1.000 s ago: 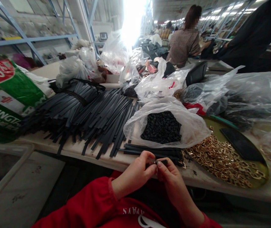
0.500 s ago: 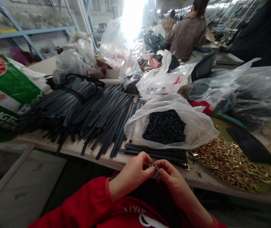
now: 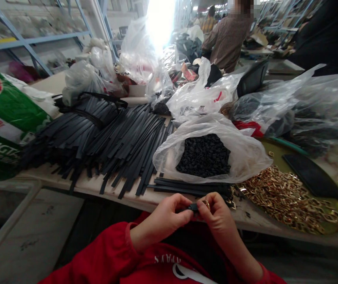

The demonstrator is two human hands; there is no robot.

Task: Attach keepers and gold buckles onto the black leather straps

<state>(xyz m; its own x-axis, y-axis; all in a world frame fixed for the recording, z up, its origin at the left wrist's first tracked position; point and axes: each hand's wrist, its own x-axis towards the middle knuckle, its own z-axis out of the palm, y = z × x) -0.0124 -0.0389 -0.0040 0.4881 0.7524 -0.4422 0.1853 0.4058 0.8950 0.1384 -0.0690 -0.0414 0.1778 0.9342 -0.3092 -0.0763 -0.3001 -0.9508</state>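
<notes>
Looking at a short black strip (image 3: 193,207) between the two hands, held up by the near edge of a pale tabletop (image 3: 133,197). Pinched pretty snugly in the left hand (image 3: 163,217), thumb against bent fingers, with one end poking out toward the right hand (image 3: 217,213). Over on that side, another narrow pinch, this time on a little gold buckle (image 3: 206,204), right by the strip's end. Can't tell about a right-hand grip on the strip itself, tbh.

Just past the hands, a row of long black strips (image 3: 186,187) on the table, in front of an open plastic bag (image 3: 248,157) full of small black pieces (image 3: 204,156). To the right of that, a yellowish tray (image 3: 275,156) with loads of gold buckles (image 3: 287,201) plus a dark flat piece (image 3: 310,173). To the left, a big spread of black strips (image 3: 139,138), then a green bag (image 3: 9,106). Way at the back, a person in a brown top (image 3: 230,37) and some blue shelving (image 3: 53,38).
</notes>
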